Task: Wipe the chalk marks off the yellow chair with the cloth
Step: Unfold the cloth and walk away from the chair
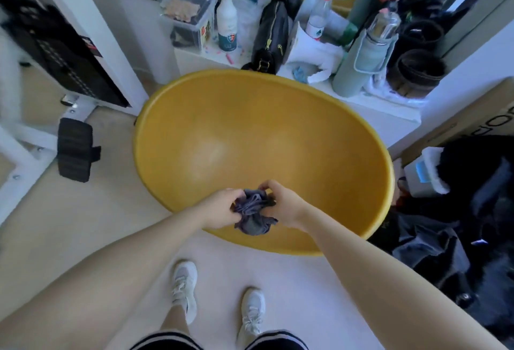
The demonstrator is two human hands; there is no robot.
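The cloth (254, 212) is held bunched between the left hand (222, 208) and right hand (283, 205), each grip closed on it. It hangs over the near rim of the yellow chair (250, 132). Chalk marks cannot be made out. A bunched cloth may wipe poorly or slip free.

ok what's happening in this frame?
A person stands over a yellow chair, seen from their head camera. Both hands, left and right, hold a bunched grey cloth above the front of the seat, gathering it up. The cloth isn't on the seat yet. No chalk marks are clearly visible on the seat from here.
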